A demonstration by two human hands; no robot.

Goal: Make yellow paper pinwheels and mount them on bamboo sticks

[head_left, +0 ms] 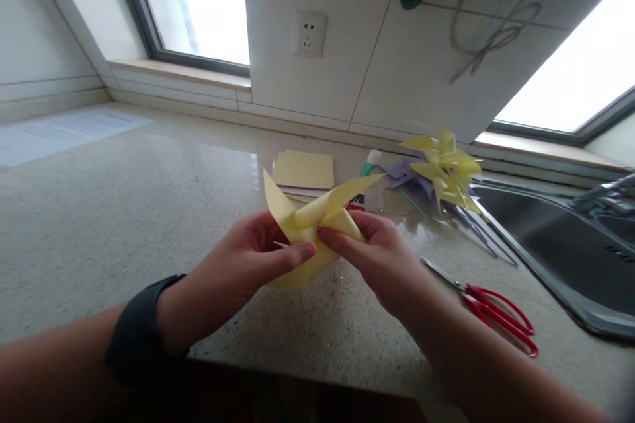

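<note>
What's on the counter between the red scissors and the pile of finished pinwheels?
Nothing: in the head view, only bare speckled counter lies between the scissors and the pinwheels.

Left hand (238,264) and right hand (381,258) pinching yellow paper pinwheel (310,218), red scissors (489,307) beside

Daylight pours in from the two windows ahead of me, the left window (198,0) and the right window (580,73), both blown out to plain white with nothing visible through them. The desk (149,211) takes a pale sheen from them, brightest near the wall. My forearms at the bottom of the view fall into dim shadow, and the near edge is almost black. Straight lines of wall and sill bend and lean toward the corners. The lower right corner is soft and smeared.
</note>
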